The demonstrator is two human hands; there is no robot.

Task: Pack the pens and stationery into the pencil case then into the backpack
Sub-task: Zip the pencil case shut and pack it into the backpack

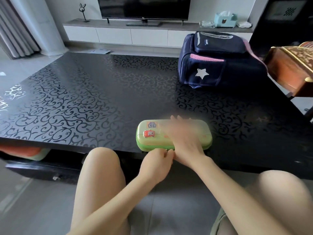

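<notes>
Pencil case shut or nearly so; backpack step still to come.

I see the green pencil case point(152, 141) lying lid-down at the near edge of the dark patterned worktop point(84, 92). The right grip point(183, 138) is spread flat across its top, blurred, pressing it down. The left grip point(158, 160) has its fingers curled at the front seam, pinching there; I take it to be the zip pull, though the pull itself is hidden. No pens show outside the case, so I judge the filling done and the closing in hand. The navy backpack point(218, 65) with the star sits well apart at the far right, looks closed, and still has to be opened and loaded.
</notes>
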